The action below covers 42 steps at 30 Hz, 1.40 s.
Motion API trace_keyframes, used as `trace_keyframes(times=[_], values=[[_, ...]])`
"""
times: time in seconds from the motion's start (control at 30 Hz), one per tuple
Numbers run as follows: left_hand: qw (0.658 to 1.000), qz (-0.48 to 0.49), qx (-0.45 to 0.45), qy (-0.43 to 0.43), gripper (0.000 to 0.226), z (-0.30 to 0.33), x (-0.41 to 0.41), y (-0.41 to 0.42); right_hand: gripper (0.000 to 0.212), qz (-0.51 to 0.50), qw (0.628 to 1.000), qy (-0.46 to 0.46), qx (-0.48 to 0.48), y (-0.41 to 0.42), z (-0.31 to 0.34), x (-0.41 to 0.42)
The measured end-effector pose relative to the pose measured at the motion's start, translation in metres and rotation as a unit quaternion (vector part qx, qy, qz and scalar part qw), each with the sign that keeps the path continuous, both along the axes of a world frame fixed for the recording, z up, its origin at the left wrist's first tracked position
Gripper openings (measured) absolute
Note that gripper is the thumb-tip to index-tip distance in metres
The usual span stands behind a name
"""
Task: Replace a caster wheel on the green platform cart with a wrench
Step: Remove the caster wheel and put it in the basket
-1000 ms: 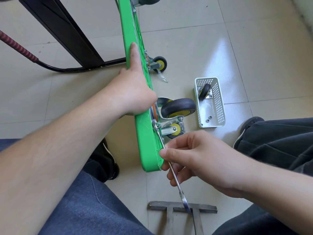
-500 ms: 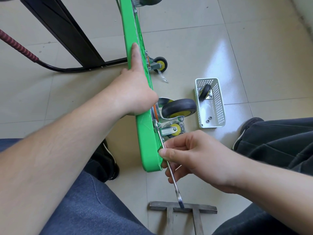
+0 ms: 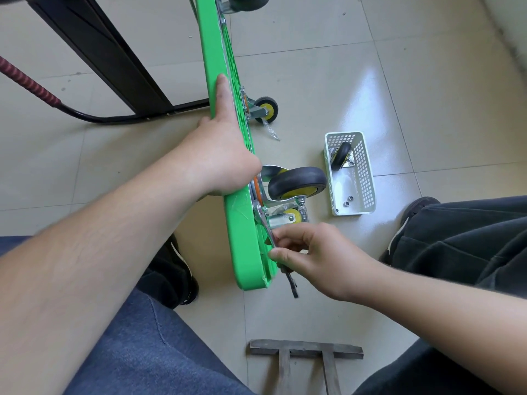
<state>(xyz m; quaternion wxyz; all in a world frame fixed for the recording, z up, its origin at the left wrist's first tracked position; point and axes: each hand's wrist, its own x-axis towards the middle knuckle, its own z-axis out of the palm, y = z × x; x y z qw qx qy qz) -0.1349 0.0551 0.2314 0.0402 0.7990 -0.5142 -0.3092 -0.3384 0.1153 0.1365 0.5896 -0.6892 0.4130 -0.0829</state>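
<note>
Closest to us, a grey metal T-shaped frame (image 3: 306,352) lies on the floor between our knees. Just past it, our right hand (image 3: 319,256) pinches the thin silver metal wrench (image 3: 286,273) with curled fingers and thumb. A moment ago the wrench handle hung far down and almost reached the grey frame. Now it has swung up and sits close along the bottom of the cart. We think that means we are turning a nut on the caster plate, one stroke at a time, so the work is going on but is not done.

The flat green plastic platform cart (image 3: 242,238) stands on its edge in the middle, with its wheels sticking out to the right. Our left hand (image 3: 225,163) grips the top edge of the cart, with the first finger pointing straight along it. It has stayed in the same spot to keep the cart from tipping.

Next we count. We see four wheels on the cart: one big black caster wheel with a yellow middle (image 3: 296,182) near the wrench, a smaller one (image 3: 291,216) tucked under it, one small one (image 3: 266,108) further up, and part of one (image 3: 248,1) at the very top.

To the right sits one white plastic basket with holes (image 3: 362,172). In it lie one spare black caster wheel (image 3: 340,155) and two small silver nuts (image 3: 348,201).

Furthest away, one black cart handle with a red grip (image 3: 85,114) rests on the floor.
</note>
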Motion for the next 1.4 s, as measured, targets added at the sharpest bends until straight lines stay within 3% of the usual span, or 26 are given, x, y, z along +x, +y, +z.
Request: trace_keyframes(times=[0.2,0.5,0.7,0.93,1.4], values=[[1.000,0.001,0.000,0.009,0.116,-0.001,0.000,0.000,0.011,0.014,0.997,0.019,-0.069,-0.007,-0.009,0.003],[1.000,0.001,-0.003,0.012,0.117,-0.002,0.000,0.000,0.008,0.029,0.995,0.049,-0.081,-0.003,-0.007,-0.002],[1.000,0.002,0.000,0.010,0.117,-0.002,0.001,0.001,0.012,0.019,0.996,0.069,0.055,0.010,0.010,-0.015],[1.000,-0.002,-0.006,0.007,0.116,-0.004,0.000,-0.001,0.019,-0.087,0.962,-0.018,0.259,0.017,0.051,-0.005],[1.000,0.001,0.000,0.015,0.116,-0.003,0.000,0.000,0.023,-0.104,0.951,-0.047,0.287,0.004,0.071,0.008]])
